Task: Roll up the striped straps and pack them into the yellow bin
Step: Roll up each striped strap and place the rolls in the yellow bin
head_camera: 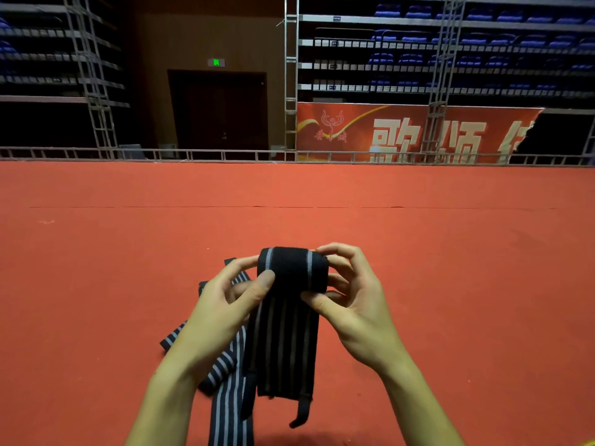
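Note:
A black strap with grey stripes (291,275) is partly rolled at its top end, held up between both hands. My left hand (222,304) grips the roll's left side with the thumb on its front. My right hand (351,297) pinches its right end, thumb under the roll. The strap's loose tail (283,352) hangs down toward me, ending in a small dark loop (301,413). More striped straps (230,397) lie on the red carpet under my left forearm. A sliver of yellow (587,443) shows at the bottom right corner; I cannot tell what it is.
Red carpet (322,201) covers the floor ahead up to a low metal rail (225,154). Beyond it stand metal trusses, a red banner (402,133), a dark door and rows of blue seats.

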`<action>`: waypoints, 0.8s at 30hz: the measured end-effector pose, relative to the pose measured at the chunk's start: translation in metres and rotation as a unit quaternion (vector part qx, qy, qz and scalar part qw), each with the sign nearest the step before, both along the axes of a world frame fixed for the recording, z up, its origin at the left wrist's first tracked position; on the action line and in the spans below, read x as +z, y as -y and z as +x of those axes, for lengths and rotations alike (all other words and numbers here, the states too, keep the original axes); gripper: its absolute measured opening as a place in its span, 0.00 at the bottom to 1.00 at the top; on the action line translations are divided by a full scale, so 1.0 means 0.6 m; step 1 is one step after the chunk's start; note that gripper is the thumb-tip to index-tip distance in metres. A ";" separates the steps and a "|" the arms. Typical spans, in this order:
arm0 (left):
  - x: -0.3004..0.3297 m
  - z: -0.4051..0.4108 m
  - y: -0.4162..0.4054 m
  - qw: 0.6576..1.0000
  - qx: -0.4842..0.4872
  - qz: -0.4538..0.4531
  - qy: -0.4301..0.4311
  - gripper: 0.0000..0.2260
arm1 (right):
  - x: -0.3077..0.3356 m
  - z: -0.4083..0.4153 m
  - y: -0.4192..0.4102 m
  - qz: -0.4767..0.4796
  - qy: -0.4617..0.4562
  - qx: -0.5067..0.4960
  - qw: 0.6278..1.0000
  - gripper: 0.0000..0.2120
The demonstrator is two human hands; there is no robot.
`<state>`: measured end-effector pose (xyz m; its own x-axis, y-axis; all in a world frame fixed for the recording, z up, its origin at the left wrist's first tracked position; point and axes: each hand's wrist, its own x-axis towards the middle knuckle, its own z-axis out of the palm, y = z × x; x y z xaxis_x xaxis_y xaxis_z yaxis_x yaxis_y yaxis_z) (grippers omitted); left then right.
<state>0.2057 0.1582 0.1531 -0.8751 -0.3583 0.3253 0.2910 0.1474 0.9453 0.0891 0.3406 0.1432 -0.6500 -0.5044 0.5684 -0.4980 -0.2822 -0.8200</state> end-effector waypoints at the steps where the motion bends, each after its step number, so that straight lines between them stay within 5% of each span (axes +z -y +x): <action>1: 0.000 -0.003 0.002 1.000 0.000 0.005 0.004 0.21 | 0.000 0.000 0.001 -0.006 -0.006 -0.002 1.000 0.25; 5: 0.006 -0.009 -0.001 0.998 0.007 0.059 -0.007 0.25 | -0.003 0.002 0.005 -0.033 -0.036 0.000 0.999 0.21; 15: 0.026 -0.010 -0.012 0.995 0.010 0.090 -0.033 0.10 | 0.003 -0.001 0.008 -0.033 -0.048 0.030 0.998 0.20; 24: 0.007 -0.009 0.013 0.995 -0.029 0.046 -0.078 0.24 | 0.029 -0.004 -0.017 0.084 0.059 0.062 0.993 0.26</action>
